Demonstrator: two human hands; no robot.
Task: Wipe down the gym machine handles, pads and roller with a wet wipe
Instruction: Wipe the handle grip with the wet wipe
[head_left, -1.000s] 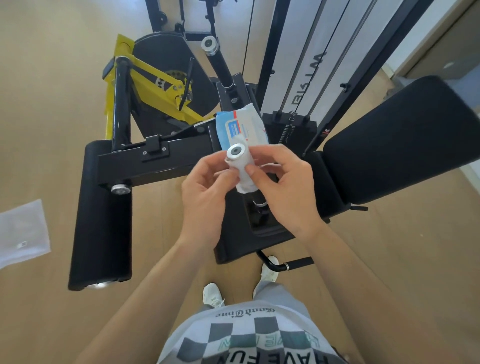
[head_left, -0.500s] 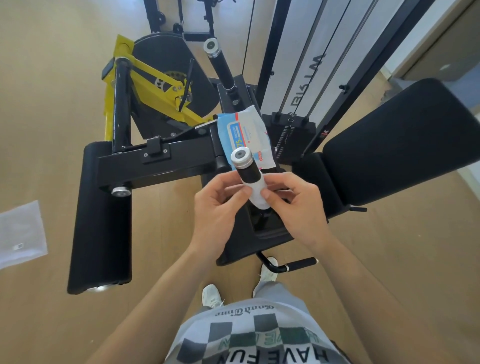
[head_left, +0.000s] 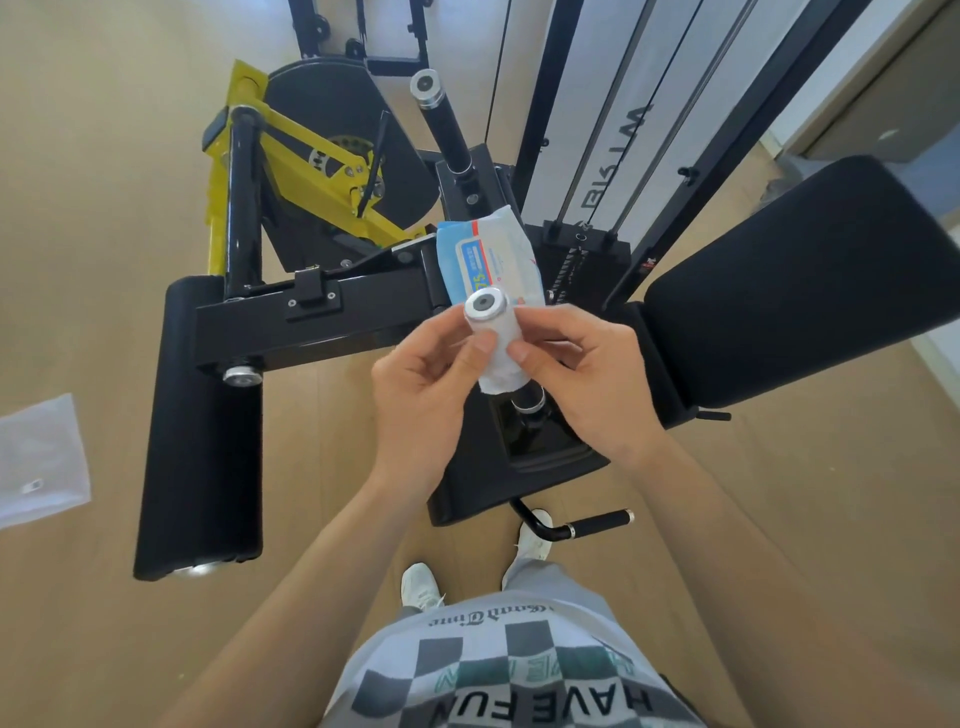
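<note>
From the head view, a white, crumpled wet wipe (head_left: 501, 366) is wrapped as a sleeve around a cylindrical handle (head_left: 484, 307) of the gym machine. The handle points up toward the camera, and its round, brushed-metal end cap shows above the cloth. The left hand (head_left: 421, 395) has its thumb and curled fingers pinched on the wipe from one side. The right hand (head_left: 587, 384) pinches it from the other side, and the two thumbs lie close together on the damp fabric.

Just behind the handle, a soft blue-and-white wipes pack (head_left: 488, 260) with a glossy printed label rests on the machine's black steel beam (head_left: 322, 322). A long roller (head_left: 202, 426) covered in smooth black vinyl lies to the left, at the end of that beam. A broad, matte black pad (head_left: 789, 291) with rounded corners sits to the right.

Farther back, a second handle (head_left: 441, 124) with a dark, textured grip and a silver cap rises beside yellow-painted frame parts (head_left: 311, 176). A short curved lever (head_left: 597, 522) with a black grip sticks out near the person's white shoes. A thin clear plastic bag (head_left: 41, 457) lies flat on the pale wood-grain floor (head_left: 104, 130).
</note>
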